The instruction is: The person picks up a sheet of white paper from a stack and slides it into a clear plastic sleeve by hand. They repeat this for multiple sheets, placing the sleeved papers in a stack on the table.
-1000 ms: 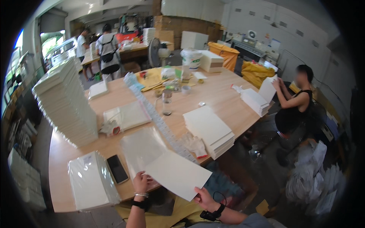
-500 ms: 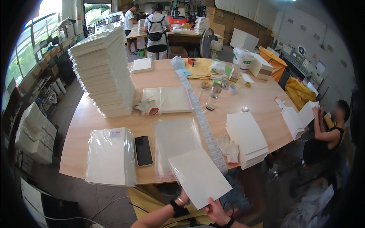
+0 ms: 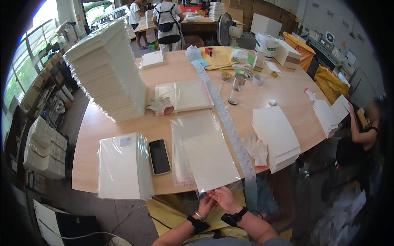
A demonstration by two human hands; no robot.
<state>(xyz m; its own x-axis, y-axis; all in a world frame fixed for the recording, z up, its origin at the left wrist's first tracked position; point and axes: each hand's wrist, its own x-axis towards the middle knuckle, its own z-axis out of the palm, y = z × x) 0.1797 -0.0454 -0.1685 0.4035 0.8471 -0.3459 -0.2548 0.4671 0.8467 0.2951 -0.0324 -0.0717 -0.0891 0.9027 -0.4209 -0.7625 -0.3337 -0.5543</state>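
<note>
A white paper pad (image 3: pixel 213 160), in what looks like a clear plastic bag, lies over the table's near edge, its long side pointing away from me. At its near end my left hand (image 3: pixel 206 206) and my right hand (image 3: pixel 224 199) are close together, fingers closed on the edge of the clear bag. Beneath the pad lie more clear plastic bags (image 3: pixel 179 141). Left of them are a black phone (image 3: pixel 159 156) and a pile of wrapped white pads (image 3: pixel 118 168). To the right, a long strip of labels (image 3: pixel 230 127) runs beside the pad, with a white glove (image 3: pixel 256 149) past it.
A tall stack of wrapped pads (image 3: pixel 104 78) rises at the left. Bare white pads (image 3: pixel 276 133) are piled at the right. Farther back stand a glass jar (image 3: pixel 236 88), a bucket (image 3: pixel 266 44) and a fan (image 3: pixel 225 29). A seated person (image 3: pixel 357 143) handles paper at the right.
The pad has moved forward from above my lap onto the table and its near edge. My right hand has moved from the pad's corner to beside my left, at the near end.
</note>
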